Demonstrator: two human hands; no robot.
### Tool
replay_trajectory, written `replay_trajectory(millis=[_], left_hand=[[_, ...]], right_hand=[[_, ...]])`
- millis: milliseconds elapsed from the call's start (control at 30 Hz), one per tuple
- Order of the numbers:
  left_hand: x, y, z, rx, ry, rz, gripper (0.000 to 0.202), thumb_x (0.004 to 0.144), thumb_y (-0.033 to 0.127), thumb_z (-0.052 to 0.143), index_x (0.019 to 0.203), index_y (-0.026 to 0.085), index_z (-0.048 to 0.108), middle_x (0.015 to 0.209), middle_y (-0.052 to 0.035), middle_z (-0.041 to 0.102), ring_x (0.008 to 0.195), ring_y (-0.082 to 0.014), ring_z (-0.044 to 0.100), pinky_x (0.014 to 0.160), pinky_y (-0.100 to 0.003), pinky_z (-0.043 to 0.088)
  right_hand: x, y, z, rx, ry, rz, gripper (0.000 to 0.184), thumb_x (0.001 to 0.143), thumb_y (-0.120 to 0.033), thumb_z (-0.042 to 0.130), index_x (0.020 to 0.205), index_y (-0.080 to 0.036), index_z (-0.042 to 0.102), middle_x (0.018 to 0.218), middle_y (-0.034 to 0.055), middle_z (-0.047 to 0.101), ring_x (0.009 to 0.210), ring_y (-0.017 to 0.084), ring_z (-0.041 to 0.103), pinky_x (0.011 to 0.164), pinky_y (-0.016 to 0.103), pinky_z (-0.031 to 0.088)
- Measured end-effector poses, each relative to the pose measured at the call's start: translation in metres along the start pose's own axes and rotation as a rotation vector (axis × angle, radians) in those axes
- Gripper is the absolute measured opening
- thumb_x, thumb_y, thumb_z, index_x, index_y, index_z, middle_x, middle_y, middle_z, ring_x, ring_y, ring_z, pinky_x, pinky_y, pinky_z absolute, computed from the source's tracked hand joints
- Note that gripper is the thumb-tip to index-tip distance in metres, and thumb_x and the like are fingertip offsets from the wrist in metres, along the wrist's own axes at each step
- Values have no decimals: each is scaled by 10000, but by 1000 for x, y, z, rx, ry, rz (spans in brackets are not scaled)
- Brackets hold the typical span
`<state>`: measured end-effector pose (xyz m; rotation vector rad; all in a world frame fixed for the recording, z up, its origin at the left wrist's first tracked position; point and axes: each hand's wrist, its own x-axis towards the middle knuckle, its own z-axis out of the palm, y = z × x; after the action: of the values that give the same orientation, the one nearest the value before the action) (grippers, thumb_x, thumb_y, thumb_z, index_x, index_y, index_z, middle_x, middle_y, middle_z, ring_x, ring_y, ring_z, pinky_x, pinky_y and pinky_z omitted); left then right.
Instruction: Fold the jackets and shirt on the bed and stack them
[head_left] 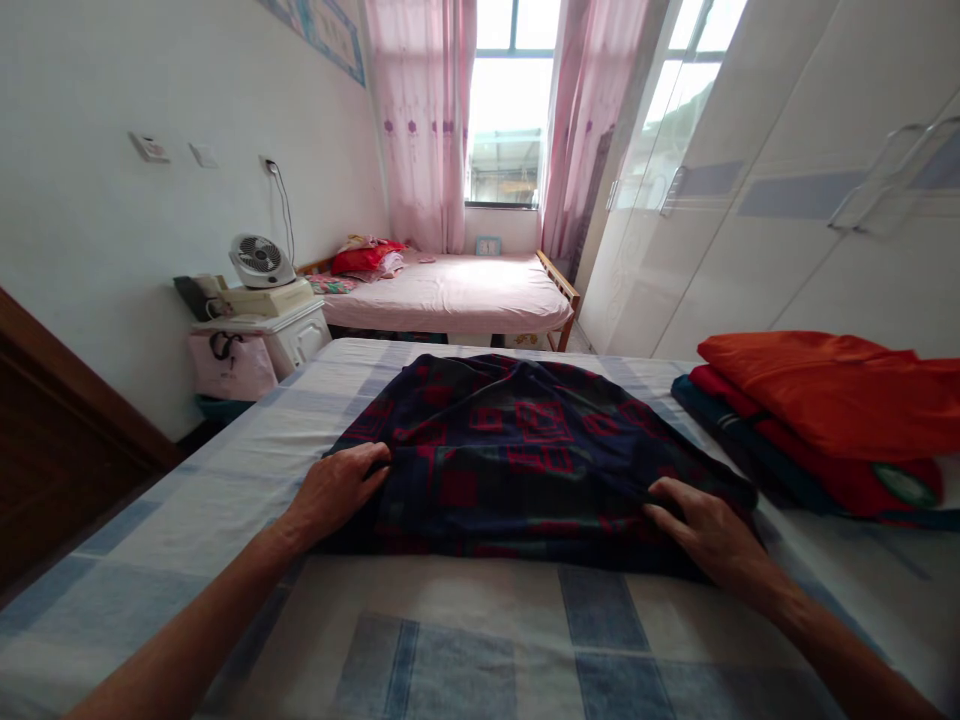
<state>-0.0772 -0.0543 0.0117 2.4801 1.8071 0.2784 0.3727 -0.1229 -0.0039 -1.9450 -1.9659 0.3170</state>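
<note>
A dark navy garment (517, 450) with red square patterns lies spread on the bed in front of me; its exact kind does not show. My left hand (349, 485) pinches the cloth at its left side, thumb and fingers drawn together. At the right side, my right hand (701, 525) grips the fabric between thumb and curled fingers. Some loose wrinkles run across the garment's far half, while its near edge lies fairly straight.
Under the garment is a bed with a blue and white checked sheet (450, 650). Folded clothes (825, 400), orange on top, are stacked at right. A pink-sheeted bed (465, 290) stands by the window; a fan (261, 260) sits on a cabinet at left. White wardrobes (750, 260) line the right.
</note>
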Motion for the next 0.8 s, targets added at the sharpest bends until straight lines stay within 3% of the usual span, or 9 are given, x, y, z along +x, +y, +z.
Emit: replay_trajectory(millis=[133,233,300,400,567,667,733,800], left_hand=[[10,-10,-5,-4,17,-56,282,877,406,370,1000,276,587,1048,-6,644,877,-200,634,676,-280,442],[44,-34,-7,-87,96,-105,398,866,459,342,1060,229,603,1106,-59,621,938,-228,623,782,-322,463],[78,-50,-7,-117,163,-122,479,846,462,342,1129,164,587,1160,-119,596,1029,-264,592,890,-370,440],[133,-65,-2,-154,161,-40,586,808,459,376,1245,97,522,1275,-160,541,1196,-272,494,1022,-378,358],[195,-63,5,-227,113,110,661,758,428,453,1344,122,433,1339,-111,522,1217,-232,489,1012,-328,382],[209,-61,6,-235,99,149,551,748,364,482,1266,185,532,1119,-69,656,999,-219,614,893,-324,464],[210,-61,6,-223,109,156,392,757,348,482,1076,206,660,938,-58,680,870,-217,629,848,-343,475],[205,-62,3,-216,142,165,299,771,371,481,880,207,706,904,-72,658,885,-228,608,874,-365,455]], right_hand=[[5,6,-11,6,31,25,303,820,-503,483,940,-251,598,964,49,683,854,224,639,743,320,470],[31,18,-22,-16,91,13,360,814,-540,476,970,-251,623,1037,48,677,920,236,635,821,342,474],[62,28,-28,-54,178,45,386,822,-525,451,1005,-233,624,1079,60,665,960,253,628,852,364,471],[125,37,-30,-134,232,76,435,828,-464,425,1108,-183,603,1169,97,628,1050,271,595,894,373,458],[229,23,-13,-230,132,56,543,853,-415,388,1287,-111,506,1339,149,508,1218,271,475,1016,381,363],[270,6,8,-236,71,90,567,857,-467,392,1329,-162,471,1395,135,454,1258,292,427,1008,454,345],[286,-4,21,-219,58,90,550,840,-471,434,1308,-189,492,1384,133,469,1254,304,426,985,487,346],[292,-12,30,-199,41,82,454,820,-425,487,1206,-205,580,1283,126,568,1191,303,487,947,475,373]])
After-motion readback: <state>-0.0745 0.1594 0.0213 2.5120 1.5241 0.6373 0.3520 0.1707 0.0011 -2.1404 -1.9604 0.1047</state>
